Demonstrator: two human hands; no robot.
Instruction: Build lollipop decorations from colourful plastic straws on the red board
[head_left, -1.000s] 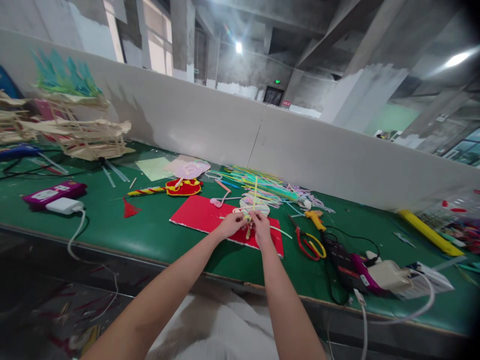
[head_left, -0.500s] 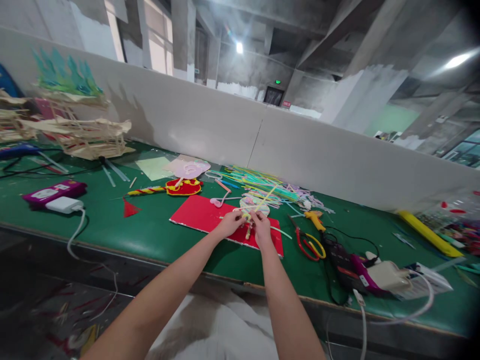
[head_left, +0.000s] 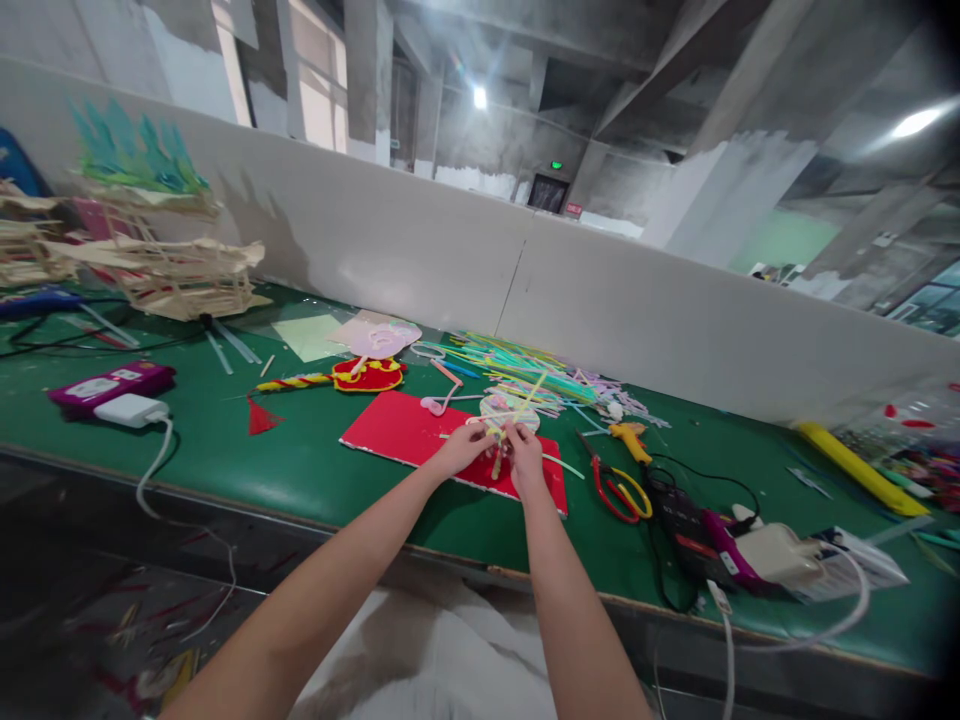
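Note:
Over a red board (head_left: 397,425), my left hand (head_left: 466,446) and my right hand (head_left: 524,450) are close together with fingers pinched. Between them is a small piece made of pale yellow fuzzy sticks, and both hands grip it. One yellow stick (head_left: 531,395) slants up and away from my right fingertips. Just behind the fingers lies a pale round piece (head_left: 491,405). A pale green stick (head_left: 562,465) sticks out to the right of my right hand. The fingertips partly hide the small piece.
Behind the board lies a pile of coloured fuzzy sticks (head_left: 555,375). Red-and-yellow scissors (head_left: 621,492), an orange glue gun (head_left: 631,438) and a power strip (head_left: 686,535) are to the right. A red-and-yellow fan shape (head_left: 367,375) and a purple device (head_left: 112,385) are to the left.
The yellow stick's upper end has shifted slightly to the left. Both hands stay at nearly the same spot, still pinching the small piece.

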